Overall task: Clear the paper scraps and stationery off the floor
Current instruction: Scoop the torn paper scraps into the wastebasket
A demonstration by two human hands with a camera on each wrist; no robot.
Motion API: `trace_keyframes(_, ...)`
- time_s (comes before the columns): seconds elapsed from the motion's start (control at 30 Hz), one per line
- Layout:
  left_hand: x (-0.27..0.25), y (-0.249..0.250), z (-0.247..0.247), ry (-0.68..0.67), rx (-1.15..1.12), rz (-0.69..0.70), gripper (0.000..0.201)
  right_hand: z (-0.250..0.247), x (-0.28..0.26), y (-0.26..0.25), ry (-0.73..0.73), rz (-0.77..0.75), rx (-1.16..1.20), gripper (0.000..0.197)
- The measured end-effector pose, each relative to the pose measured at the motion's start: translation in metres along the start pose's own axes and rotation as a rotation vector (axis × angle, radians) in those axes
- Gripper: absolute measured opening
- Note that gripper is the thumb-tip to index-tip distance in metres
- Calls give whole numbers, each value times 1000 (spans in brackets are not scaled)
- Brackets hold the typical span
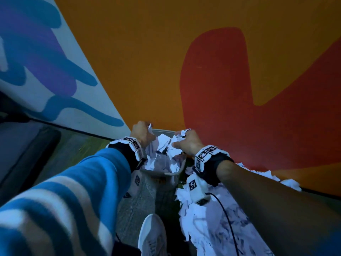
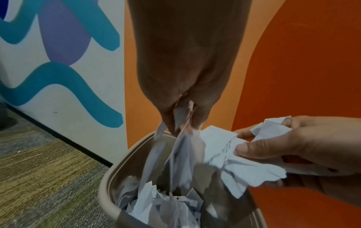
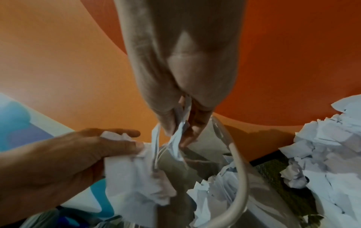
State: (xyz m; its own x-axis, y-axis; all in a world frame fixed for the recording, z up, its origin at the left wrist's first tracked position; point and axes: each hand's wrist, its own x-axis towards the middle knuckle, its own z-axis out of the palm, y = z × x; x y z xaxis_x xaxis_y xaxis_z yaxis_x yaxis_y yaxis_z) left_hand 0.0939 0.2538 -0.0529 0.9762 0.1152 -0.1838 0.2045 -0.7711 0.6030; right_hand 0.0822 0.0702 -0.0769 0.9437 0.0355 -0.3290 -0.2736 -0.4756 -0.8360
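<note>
Hands (image 1: 143, 134) (image 1: 186, 143) pinch paper scraps (image 1: 166, 145) over bin (image 1: 173, 174); no legible writing.

Both arms extended forward and down, hands close together, not touching. Left hand (image 1: 142, 134): fingers curled downward, fingertips (image 2: 171, 123) pinching torn paper scraps (image 2: 181, 154) that hang below it. Left forearm in a blue-and-white striped sleeve (image 1: 77, 185), marker band on the wrist. Right hand (image 1: 188, 143): thumb (image 2: 252, 149) and fingers closed on a crumpled wad of paper (image 2: 234, 155), back of hand up in the head view. Right forearm bare, dark strap and marker band at the wrist, a cable trailing back from the wrist unit
</note>
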Motion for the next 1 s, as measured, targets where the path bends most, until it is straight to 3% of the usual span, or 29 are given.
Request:
trace_keyframes(0.13, 4, -5, 2, -18, -60, -34, 60, 12, 2, 0, -97, 31, 92, 32)
trace_keyframes(0.3, 3, -1, 5, -20, -27, -38, 49, 1, 0, 10, -160, 99, 58, 53)
trace_keyframes(0.53, -2, 9, 13, -103, -44, -1, 30, -27, -4, 19, -115, 104, 72, 8)
trace_keyframes(0.73, -3, 19, 20, -159, -89, 7, 20, -66, -14, 36, -87, 87, 24, 8)
trace_keyframes(0.83, -6, 34, 30, -216, -49, 82, 20, -89, -17, 59, -99, 96, -69, 11)
trace_keyframes(1.0, -22, 79, 84, -407, 124, 332, 16, -127, -23, 107, -193, 148, -334, 10)
